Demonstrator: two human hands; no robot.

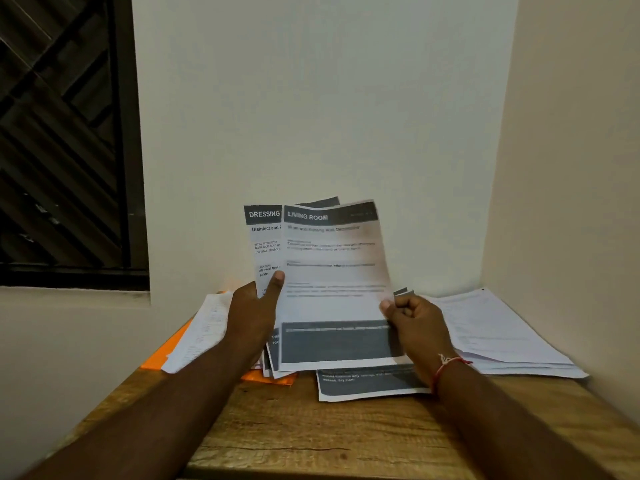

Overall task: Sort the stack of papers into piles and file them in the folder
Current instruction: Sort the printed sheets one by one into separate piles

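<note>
Wooden counter (311,441), grain running side to side, set into a corner between a pale back wall (311,98) and a pale side wall (571,133) on my right. At upper left is a dark window (62,133) with a diagonal lattice, above a plain sill.

My left hand (254,313) grips a fanned stack of papers (268,258) upright above the counter. Its thumb lies across the front; the rest of its fingers are behind the stack, out of sight. My right hand (412,323) pinches the right edge of the front sheet (332,271) between the thumb and curled fingers (403,308). A red thread band (446,367) circles that wrist.

On the counter, an orange folder (157,360) lies at left under a slanted left pile (197,334) of white sheets. A right pile (502,334) lies beside the side wall. One loose sheet (367,386) lies flat below the held stack.

Legible text: the front sheet's dark grey header reads "LIVING ROOM" in white; its body text is blurred. The second sheet (263,214), partly covered, reads "DRESSING", then "Disinfect and", "Metal tools such", "All metal tool" and "holder". The loose sheet's grey band ends "dry cloth."
</note>
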